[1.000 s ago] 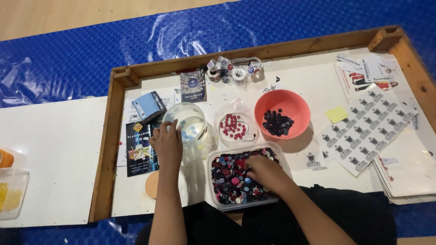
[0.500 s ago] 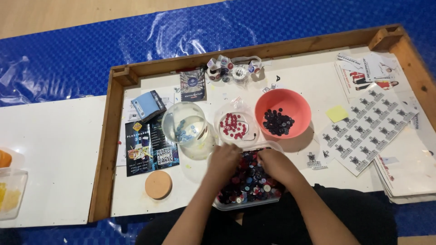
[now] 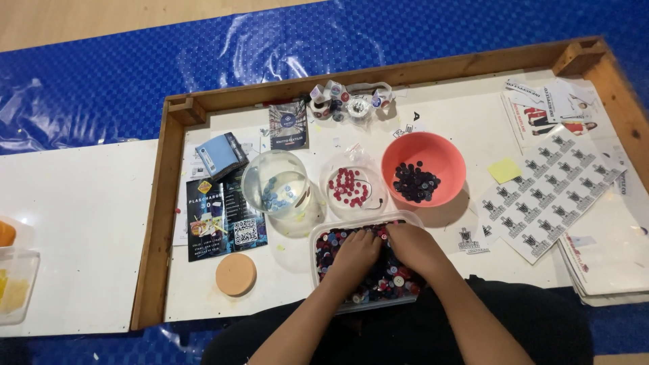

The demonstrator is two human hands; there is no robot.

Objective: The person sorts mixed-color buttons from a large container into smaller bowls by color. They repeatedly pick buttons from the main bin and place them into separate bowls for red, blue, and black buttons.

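- Both hands are inside a clear rectangular tub (image 3: 323, 238) of mixed buttons (image 3: 399, 278), at the near edge of the white surface (image 3: 466, 118).
- Left hand (image 3: 357, 251): palm down, fingers curled into the buttons, fingertips buried. Cannot tell whether it has hold of anything.
- Right hand (image 3: 414, 247): palm down just beside the left, the two touching or nearly so. Fingers bent into the pile; grip cannot be told.
- Buttons in the tub are a mix of dark, red, blue and white.
- Just beyond the tub stands a row of three containers: a clear glass bowl (image 3: 277, 184) with a few pale blue buttons, a clear plastic container (image 3: 353, 184) with red buttons, and a coral bowl (image 3: 424, 169) with dark buttons.
- A round tan lid (image 3: 236, 274) lies to the left of the tub, apart from it.
- A dark leaflet (image 3: 224, 217) lies left of the glass bowl, with a small blue box (image 3: 220, 155) beyond it.
- Sheets of printed stickers (image 3: 551, 192) lie to the right, and a yellow sticky note (image 3: 504, 170) rests near the coral bowl.
- A wooden frame (image 3: 153, 223) borders the surface, and blue plastic sheeting (image 3: 101, 81) lies outside it.
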